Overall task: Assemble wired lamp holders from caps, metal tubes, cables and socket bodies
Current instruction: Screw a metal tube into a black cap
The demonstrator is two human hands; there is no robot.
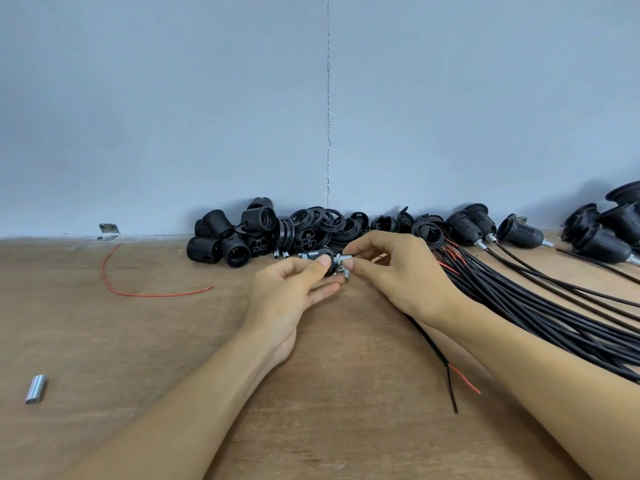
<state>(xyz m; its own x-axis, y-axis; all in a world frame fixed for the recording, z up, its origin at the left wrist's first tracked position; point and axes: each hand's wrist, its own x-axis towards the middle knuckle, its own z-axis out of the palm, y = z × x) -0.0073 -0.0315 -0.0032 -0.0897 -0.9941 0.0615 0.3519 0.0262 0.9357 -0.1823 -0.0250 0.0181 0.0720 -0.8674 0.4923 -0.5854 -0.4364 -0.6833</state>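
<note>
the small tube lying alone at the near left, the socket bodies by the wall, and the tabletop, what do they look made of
Small tube: looks like bare metal, silvery with a bright sheen along its length.
Socket bodies: probably moulded black plastic, fairly matte, with ribbed threads on the outside.
Tabletop: seems to be wood board, perhaps plywood, brown and unvarnished, with faint grain streaks.

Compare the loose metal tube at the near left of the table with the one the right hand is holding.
The loose metal tube lies alone on the bare table, untouched; the held tube is pinched by the right hand against the black cap in the left hand. The loose one shows its full length; the held one is mostly hidden by fingers. Both are short, silvery and cylindrical.
</note>
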